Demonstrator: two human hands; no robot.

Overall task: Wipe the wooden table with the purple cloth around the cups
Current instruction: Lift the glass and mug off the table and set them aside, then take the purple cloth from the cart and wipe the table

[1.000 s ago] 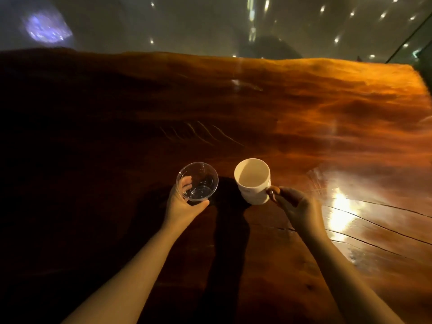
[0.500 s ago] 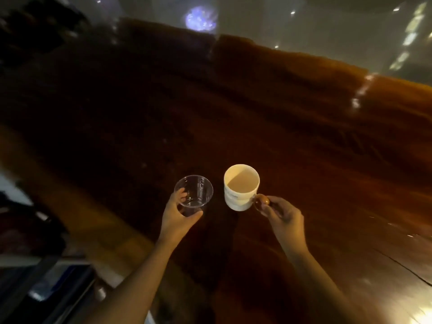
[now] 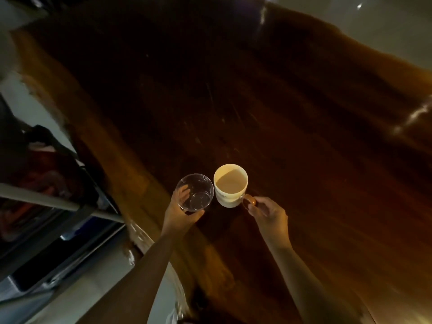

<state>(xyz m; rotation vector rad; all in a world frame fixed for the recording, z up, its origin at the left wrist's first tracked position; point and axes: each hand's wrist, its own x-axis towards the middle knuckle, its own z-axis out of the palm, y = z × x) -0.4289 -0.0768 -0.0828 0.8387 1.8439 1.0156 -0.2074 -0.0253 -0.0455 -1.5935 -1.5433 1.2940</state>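
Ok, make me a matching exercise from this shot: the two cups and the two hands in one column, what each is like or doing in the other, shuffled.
Things:
1. clear cup
2. white mug
3. left hand
4. right hand

States:
A. pinches a brown handle
B. see-through
C. wraps a cup from the side
D. pale inside, brown handle

Pairs: 1-B, 2-D, 3-C, 4-A

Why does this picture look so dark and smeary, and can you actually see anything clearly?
Head view: dim, warm light leaves most of the wooden table nearly black; its far edge and the clutter at left are streaked by motion blur, and the wide lens bends the table's edges. Sharpest are the white mug and clear plastic cup, each gripped by the right hand and left hand.
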